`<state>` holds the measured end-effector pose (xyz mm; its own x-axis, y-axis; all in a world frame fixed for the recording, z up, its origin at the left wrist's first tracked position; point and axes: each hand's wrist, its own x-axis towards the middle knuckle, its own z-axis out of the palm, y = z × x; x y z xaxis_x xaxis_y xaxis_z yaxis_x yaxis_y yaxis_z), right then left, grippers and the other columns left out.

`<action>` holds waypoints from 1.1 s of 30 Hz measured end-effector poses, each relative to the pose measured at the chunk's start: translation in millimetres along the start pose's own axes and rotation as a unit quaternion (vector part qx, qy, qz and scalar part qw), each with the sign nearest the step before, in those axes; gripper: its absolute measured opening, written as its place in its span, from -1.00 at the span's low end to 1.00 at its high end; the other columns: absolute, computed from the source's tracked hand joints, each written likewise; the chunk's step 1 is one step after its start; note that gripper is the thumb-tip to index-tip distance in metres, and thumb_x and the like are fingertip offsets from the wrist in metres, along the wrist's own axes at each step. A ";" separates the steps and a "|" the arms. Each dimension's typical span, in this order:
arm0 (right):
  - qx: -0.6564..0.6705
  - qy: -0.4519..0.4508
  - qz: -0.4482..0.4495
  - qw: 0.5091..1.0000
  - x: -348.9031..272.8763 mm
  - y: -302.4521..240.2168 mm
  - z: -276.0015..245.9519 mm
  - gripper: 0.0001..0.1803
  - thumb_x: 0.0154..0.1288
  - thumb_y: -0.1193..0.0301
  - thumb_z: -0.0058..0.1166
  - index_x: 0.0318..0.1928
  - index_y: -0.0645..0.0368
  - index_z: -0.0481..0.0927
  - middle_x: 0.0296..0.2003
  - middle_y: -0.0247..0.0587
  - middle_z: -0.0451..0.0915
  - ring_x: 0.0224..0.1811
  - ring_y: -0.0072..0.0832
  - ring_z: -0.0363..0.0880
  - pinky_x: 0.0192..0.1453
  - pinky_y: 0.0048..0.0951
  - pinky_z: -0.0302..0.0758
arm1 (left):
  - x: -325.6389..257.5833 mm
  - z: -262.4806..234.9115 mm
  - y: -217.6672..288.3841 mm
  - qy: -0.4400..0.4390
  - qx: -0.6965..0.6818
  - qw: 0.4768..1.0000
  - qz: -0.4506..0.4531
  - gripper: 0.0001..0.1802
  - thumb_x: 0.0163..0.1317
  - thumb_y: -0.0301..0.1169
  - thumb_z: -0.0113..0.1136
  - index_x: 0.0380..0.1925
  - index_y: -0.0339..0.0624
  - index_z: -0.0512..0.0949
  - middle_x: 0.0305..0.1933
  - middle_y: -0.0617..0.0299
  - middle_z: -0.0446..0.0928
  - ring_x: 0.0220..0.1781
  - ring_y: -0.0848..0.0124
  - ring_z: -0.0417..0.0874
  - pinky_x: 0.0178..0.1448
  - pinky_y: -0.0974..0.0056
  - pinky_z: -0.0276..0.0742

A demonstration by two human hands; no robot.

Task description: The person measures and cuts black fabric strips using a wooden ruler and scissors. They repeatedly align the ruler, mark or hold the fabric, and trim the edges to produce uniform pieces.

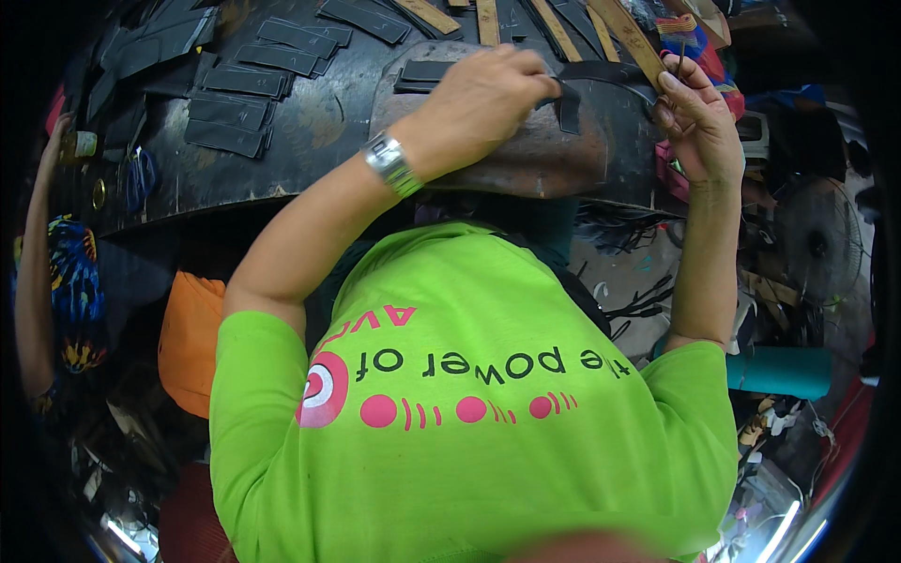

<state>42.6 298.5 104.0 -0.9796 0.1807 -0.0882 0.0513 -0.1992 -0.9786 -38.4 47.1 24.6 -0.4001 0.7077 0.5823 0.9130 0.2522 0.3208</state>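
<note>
Dark rectangular cut pieces lie in rows on the black worktable at about ten o'clock. Tan strips fan out along the rim at twelve o'clock. An orange bundle sits at eight o'clock, below the table edge. At nine o'clock another person's arm hangs beside a patterned garment. A teal roll lies at four o'clock, with a fan at three o'clock above it.

- A black strip, thin and flat, stretches across a rounded brown block, pinched at both ends.
- A short black tab hangs from it.
</note>
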 end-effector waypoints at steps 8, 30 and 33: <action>0.020 0.038 -0.020 0.999 -10.6 -3.2 -24.8 -0.79 0.30 0.54 0.22 -0.06 0.19 0.57 -0.27 -0.34 0.61 -0.51 -0.63 0.43 -0.55 -0.70 0.17 | 45.7 50.1 -18.4 -0.131 0.027 0.986 0.098 -0.75 0.25 -0.44 0.17 -0.10 -0.11 0.70 -0.01 0.15 0.67 0.03 0.27 0.67 0.17 0.16 0.49; -0.093 0.032 0.139 0.985 -29.7 43.8 -25.3 -0.83 0.26 0.47 0.27 -0.16 0.12 0.57 -0.46 -0.49 0.53 -0.61 -0.74 0.40 -0.56 -0.74 0.16 | -11.7 -23.8 -36.7 -0.037 -0.011 0.995 -0.097 -0.69 0.17 -0.34 0.33 -0.05 -0.06 0.65 -0.03 0.20 0.62 0.04 0.15 0.60 0.13 0.12 0.45; -0.183 0.040 0.163 0.969 -32.1 61.4 -27.2 -0.83 0.25 0.44 0.29 -0.19 0.12 0.57 -0.47 -0.50 0.55 -0.62 -0.76 0.38 -0.55 -0.71 0.22 | -38.2 -44.1 -38.3 -0.021 0.011 0.994 -0.109 -0.71 0.16 -0.35 0.34 -0.08 -0.07 0.66 -0.06 0.19 0.62 0.00 0.15 0.59 0.12 0.11 0.45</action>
<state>82.5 306.6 41.7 -0.8825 0.2426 -0.4028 0.4347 0.0943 -0.8956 -61.6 -18.7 23.0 -0.5854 0.6608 0.4698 0.8068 0.4171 0.4185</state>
